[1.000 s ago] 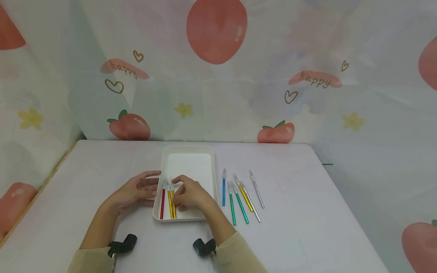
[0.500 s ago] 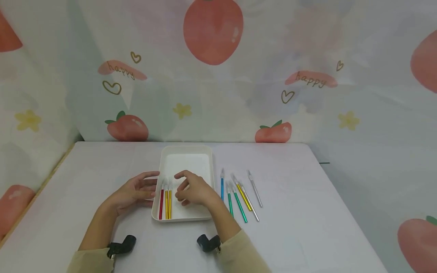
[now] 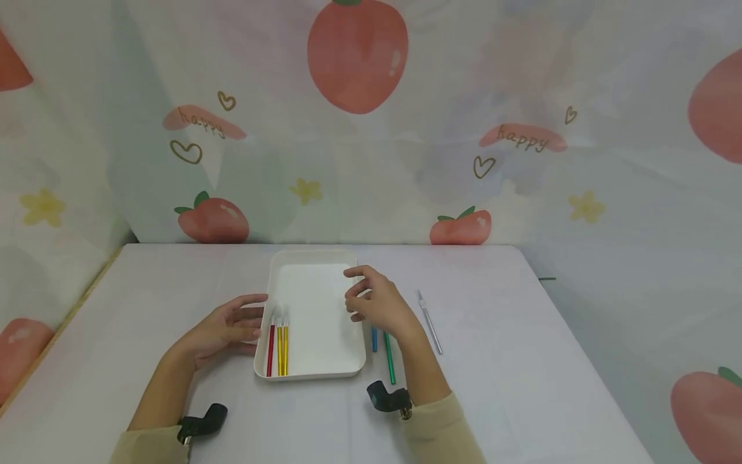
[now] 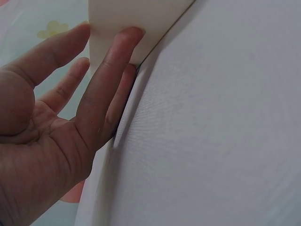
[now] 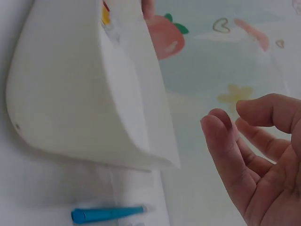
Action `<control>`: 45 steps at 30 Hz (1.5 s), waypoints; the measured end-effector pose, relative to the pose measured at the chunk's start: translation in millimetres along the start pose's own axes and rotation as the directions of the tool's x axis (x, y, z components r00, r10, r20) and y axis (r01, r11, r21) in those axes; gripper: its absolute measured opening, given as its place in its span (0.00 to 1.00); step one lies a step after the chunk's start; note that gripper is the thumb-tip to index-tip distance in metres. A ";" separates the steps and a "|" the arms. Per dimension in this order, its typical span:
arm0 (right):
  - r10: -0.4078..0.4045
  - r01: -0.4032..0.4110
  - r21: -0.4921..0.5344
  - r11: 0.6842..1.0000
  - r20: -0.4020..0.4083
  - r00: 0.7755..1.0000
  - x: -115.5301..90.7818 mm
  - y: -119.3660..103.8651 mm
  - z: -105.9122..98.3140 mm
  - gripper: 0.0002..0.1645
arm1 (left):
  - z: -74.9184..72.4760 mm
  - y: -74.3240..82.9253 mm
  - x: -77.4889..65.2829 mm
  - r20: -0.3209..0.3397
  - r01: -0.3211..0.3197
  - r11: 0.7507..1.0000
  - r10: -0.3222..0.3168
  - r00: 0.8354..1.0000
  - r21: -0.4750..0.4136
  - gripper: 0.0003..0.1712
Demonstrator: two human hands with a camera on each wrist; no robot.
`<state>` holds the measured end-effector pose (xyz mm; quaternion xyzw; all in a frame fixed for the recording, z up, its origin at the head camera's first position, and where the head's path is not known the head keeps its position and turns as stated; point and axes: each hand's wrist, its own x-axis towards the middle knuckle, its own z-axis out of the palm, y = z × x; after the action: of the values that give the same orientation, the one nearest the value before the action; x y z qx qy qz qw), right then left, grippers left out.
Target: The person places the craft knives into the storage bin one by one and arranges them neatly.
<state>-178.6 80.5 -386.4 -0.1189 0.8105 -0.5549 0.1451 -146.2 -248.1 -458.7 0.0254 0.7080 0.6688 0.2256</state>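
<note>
A white tray (image 3: 319,316) stands lengthwise on the table. My left hand (image 3: 223,330) rests at its left side with loosely spread fingers, the fingertips against the outer wall (image 4: 124,19) in the left wrist view. Inside the tray, along the left, lie a red craft knife (image 3: 270,351) and two yellow craft knives (image 3: 283,351), side by side with clear caps pointing away. Over the tray's right rim hovers my right hand (image 3: 382,301), fingers loosely bent and nothing between them. Under it lie a blue craft knife (image 5: 106,215) and a green craft knife (image 3: 390,359), partly hidden.
To the right of my right arm a silver craft knife (image 3: 430,325) lies on the white tabletop (image 3: 522,361). My right hand and forearm hide other knives. A printed fruit backdrop (image 3: 348,180) stands behind the table's far edge.
My right hand has let go of a yellow craft knife beside the other yellow one in the tray, then lifted and moved right to the rim. My left hand stays at the tray's side.
</note>
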 end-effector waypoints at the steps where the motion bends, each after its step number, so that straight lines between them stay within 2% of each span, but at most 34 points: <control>1: -0.001 0.001 0.001 1.000 -0.016 1.000 -0.1 1.2 -3.0 0.31 | 0.3 -0.2 -0.2 -0.004 0.000 1.000 0.000 1.000 0.001 0.47; 8: 0.018 -0.028 -0.068 0.997 -0.145 0.989 0.4 10.5 -15.9 0.30 | 0.6 -1.2 -0.9 -0.014 -0.001 1.000 0.001 1.000 0.007 0.46; 16: 0.097 -0.128 -0.156 0.980 -0.194 0.976 3.7 20.3 -20.9 0.29 | 1.9 0.9 -2.9 -0.023 0.005 1.000 -0.005 1.000 0.013 0.46; 33: 0.166 -0.213 -0.265 0.940 -0.191 0.967 3.9 31.9 -18.5 0.24 | 1.4 0.4 -1.8 -0.005 -0.001 1.000 0.001 1.000 -0.005 0.47; 42: 0.148 -0.182 -0.276 0.944 -0.142 0.979 5.1 31.4 -12.8 0.23 | 0.7 1.2 -2.5 -0.004 0.000 1.000 0.000 1.000 -0.002 0.47; 45: 0.148 -0.182 -0.301 0.936 -0.131 0.980 5.4 31.6 -11.7 0.23 | 0.9 1.7 -3.3 -0.005 0.002 1.000 -0.002 1.000 0.004 0.47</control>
<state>-189.0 100.0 -412.5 -0.0422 0.9014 -0.4116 0.1276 -143.4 -248.2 -456.2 0.0238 0.7098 0.6672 0.2245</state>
